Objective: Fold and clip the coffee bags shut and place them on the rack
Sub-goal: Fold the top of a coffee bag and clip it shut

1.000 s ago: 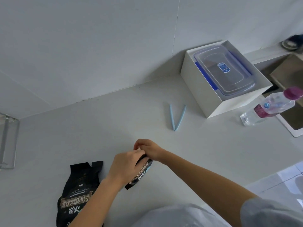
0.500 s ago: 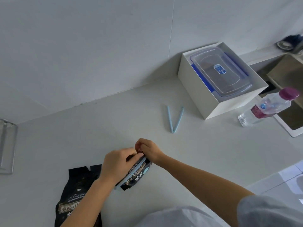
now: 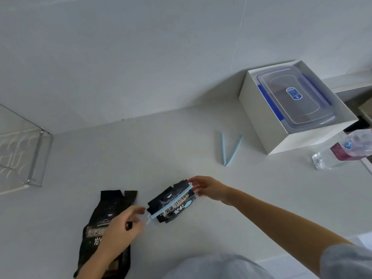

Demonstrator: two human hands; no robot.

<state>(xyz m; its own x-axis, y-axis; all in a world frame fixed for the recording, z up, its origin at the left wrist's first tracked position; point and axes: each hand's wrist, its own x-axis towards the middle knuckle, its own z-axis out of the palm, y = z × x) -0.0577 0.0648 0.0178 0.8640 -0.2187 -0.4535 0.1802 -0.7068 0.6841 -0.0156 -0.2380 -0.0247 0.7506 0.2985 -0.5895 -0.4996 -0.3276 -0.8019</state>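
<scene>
Two hands' grips: right [image 3: 209, 189] pinching clipped coffee bag [image 3: 173, 202], left [image 3: 122, 228] loose over second bag [image 3: 108, 214]; spare clip [image 3: 231, 150] beyond.

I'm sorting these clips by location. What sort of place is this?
Probably a home kitchen counter: a pale countertop against a plain wall, a wire rack at the left, a lidded plastic food container in a white box, and a water bottle.

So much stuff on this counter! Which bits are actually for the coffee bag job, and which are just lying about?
For the job:
clipped coffee bag
blue clip across it
second coffee bag
spare open clip
wire rack

Just lying about:
white box
lidded plastic container inside it
water bottle
</scene>
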